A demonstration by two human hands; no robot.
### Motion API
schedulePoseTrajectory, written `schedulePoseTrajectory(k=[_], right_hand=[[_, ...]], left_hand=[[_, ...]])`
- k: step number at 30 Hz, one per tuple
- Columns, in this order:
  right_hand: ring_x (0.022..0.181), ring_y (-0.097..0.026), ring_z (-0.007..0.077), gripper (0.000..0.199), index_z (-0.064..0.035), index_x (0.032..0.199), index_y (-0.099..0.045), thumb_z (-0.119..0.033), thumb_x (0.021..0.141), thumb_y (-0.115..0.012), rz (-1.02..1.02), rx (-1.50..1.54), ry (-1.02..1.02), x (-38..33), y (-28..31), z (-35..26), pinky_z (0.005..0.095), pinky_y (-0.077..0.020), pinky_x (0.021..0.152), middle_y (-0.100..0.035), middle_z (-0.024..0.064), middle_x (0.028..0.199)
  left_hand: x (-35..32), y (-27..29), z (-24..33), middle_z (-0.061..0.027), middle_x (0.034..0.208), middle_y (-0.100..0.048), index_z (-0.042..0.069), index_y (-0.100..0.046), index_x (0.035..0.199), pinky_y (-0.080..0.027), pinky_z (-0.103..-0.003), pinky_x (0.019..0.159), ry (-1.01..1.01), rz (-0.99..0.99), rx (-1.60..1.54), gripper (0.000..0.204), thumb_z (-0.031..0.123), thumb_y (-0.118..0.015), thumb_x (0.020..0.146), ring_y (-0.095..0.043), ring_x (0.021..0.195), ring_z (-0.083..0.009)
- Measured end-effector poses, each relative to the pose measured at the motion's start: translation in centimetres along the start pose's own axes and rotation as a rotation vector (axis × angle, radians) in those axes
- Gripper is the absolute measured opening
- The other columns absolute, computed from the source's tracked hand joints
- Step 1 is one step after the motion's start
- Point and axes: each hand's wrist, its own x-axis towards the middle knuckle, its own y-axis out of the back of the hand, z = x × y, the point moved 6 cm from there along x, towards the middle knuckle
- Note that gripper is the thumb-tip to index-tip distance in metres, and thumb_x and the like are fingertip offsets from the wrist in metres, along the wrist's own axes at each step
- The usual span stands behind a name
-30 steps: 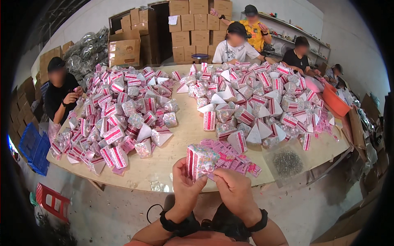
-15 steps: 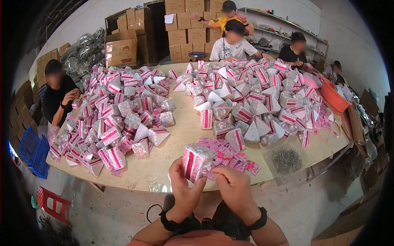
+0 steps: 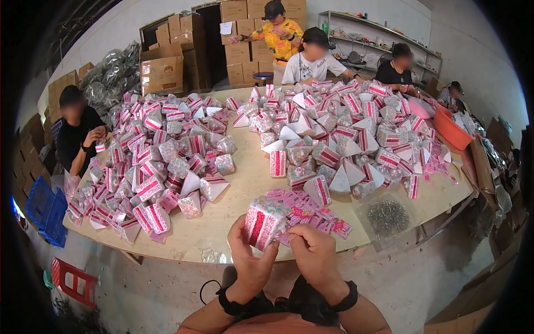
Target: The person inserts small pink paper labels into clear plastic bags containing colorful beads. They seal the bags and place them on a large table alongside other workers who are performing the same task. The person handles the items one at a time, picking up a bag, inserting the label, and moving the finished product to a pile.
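My left hand [image 3: 250, 270] is closed around a toy cake slice [image 3: 263, 225] with pink and red layered sides and a pale, speckled top. It is held up over the table's near edge. Beside its lower right corner, the thumb and fingers of my right hand [image 3: 313, 253] are pinched together. What lies between those fingertips is too small to make out. Just beyond both hands, pink printed cards [image 3: 303, 207] are spread on the table. To their right is a clear plastic bag [image 3: 384, 238] of small metal pieces [image 3: 389, 216].
Heaps of similar cake slices cover the left [image 3: 161, 150] and right [image 3: 339, 133] of the pale table [image 3: 245, 183]. Several people work around it. An orange basin [image 3: 453, 129] sits at the far right. A blue crate [image 3: 47, 211] and red stool [image 3: 74, 283] are on the left.
Both hands keep the same grip on and beside the cake slice, with hardly any shift. At the back, the person in yellow stands more upright and farther left.
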Motion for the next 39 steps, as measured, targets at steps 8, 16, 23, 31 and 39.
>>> schedulePoseTrajectory(k=[8,16,23,31,39], right_hand=[[0.060,-0.056,0.0149,0.006,0.0021,0.081,-0.058,0.000,0.077,-0.053,0.043,-0.100,0.076,0.0,-0.6,0.7,0.0263,-0.0429,0.055,-0.059,0.0105,0.069],[0.059,-0.055,0.0237,0.008,0.0006,0.080,-0.057,-0.004,0.079,-0.051,0.023,-0.120,0.036,0.0,-1.2,1.6,0.0325,-0.0423,0.055,-0.056,0.0134,0.069],[0.058,-0.048,0.0099,0.009,0.0020,0.080,-0.058,-0.002,0.079,-0.050,0.000,0.136,-0.222,0.1,-1.9,4.1,0.0256,-0.0396,0.053,-0.054,0.0083,0.065],[0.059,-0.053,0.0111,0.006,0.0008,0.080,-0.055,-0.004,0.079,-0.051,0.030,-0.060,-0.028,0.1,-2.2,3.5,0.0281,-0.0410,0.053,-0.055,0.0088,0.066],[0.054,-0.053,0.0113,0.023,-0.0006,0.099,-0.047,-0.004,0.079,-0.056,-0.169,0.391,-0.498,-0.2,-3.4,5.1,0.0255,-0.0440,0.052,-0.053,0.0068,0.062]], left_hand=[[0.1,0.3,-0.5,-0.0129,0.116,-0.040,-0.001,-0.027,0.125,-0.041,-0.030,0.087,-0.028,-0.023,0.140,0.069,-0.005,-0.065,0.068,-0.047,0.103,-0.0186],[0.5,0.3,0.0,-0.0136,0.112,-0.044,-0.003,-0.032,0.121,-0.043,-0.028,0.082,-0.151,-0.057,0.366,0.062,-0.003,-0.066,0.069,-0.050,0.099,-0.0183],[0.5,0.6,-1.2,-0.0129,0.111,-0.044,-0.002,-0.034,0.120,-0.043,-0.029,0.082,-0.021,0.001,0.268,0.062,-0.001,-0.067,0.067,-0.051,0.097,-0.0184],[0.3,0.9,-1.9,-0.0132,0.112,-0.044,-0.002,-0.033,0.120,-0.042,-0.030,0.084,-0.023,-0.040,0.344,0.065,-0.001,-0.067,0.066,-0.050,0.099,-0.0192],[-0.6,1.6,-3.9,-0.0132,0.111,-0.045,-0.002,-0.032,0.121,-0.042,-0.029,0.087,0.170,-0.086,0.260,0.064,0.001,-0.067,0.067,-0.049,0.102,-0.0191]])
